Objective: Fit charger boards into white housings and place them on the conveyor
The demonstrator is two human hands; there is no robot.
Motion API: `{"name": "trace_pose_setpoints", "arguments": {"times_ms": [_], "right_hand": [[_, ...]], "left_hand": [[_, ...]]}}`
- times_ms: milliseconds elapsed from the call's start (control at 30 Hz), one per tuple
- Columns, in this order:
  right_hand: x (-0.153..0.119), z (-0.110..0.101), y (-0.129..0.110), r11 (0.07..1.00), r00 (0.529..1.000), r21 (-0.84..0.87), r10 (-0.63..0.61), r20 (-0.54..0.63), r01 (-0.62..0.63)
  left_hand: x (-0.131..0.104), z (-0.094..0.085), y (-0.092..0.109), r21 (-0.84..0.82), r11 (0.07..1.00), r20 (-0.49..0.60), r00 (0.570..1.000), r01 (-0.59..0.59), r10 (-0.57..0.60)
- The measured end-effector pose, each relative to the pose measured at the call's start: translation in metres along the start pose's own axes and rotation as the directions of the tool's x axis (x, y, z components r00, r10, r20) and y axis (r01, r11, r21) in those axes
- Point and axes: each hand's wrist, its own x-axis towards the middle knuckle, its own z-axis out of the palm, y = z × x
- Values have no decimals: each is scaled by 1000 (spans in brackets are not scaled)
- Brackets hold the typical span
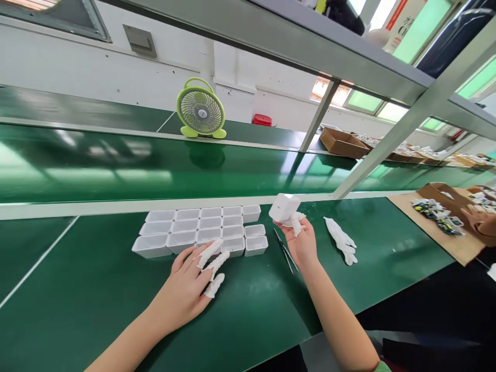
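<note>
Several small white open-topped plastic boxes (182, 238) stand in rows on the green table. My left hand (196, 281) reaches to the front row, fingers stretched out and apart, with white coverings on several fingertips. It holds nothing; whether its fingertips touch the boxes, I cannot tell. In my right hand (302, 240) a white plastic box (284, 207) is held up above the table, tilted, its smooth outer side facing me. White coverings are on the fingers of this hand too. Below it lie metal tweezers (285, 251), and a white glove (341, 239) rests to the right.
A green fan (200, 112) stands on the ledge behind the conveyor (248, 170). Grey shelf posts (391, 139) rise at the right. Far right, a cardboard sheet (422, 227) carries small parts (437, 216) beside another person's hand (480, 222). Cardboard boxes (343, 143) line the back.
</note>
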Motion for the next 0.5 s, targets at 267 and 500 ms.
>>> {"name": "trace_pose_setpoints", "arguments": {"times_ms": [267,500], "right_hand": [[-9,6,-5,995,998,73,62,28,-64],[-12,8,-7,983,993,141,110,43,-115]], "left_hand": [[-8,8,-5,-15,1000,8,1000,-8,9],[-7,6,-5,-5,1000,25,1000,-1,2]]}}
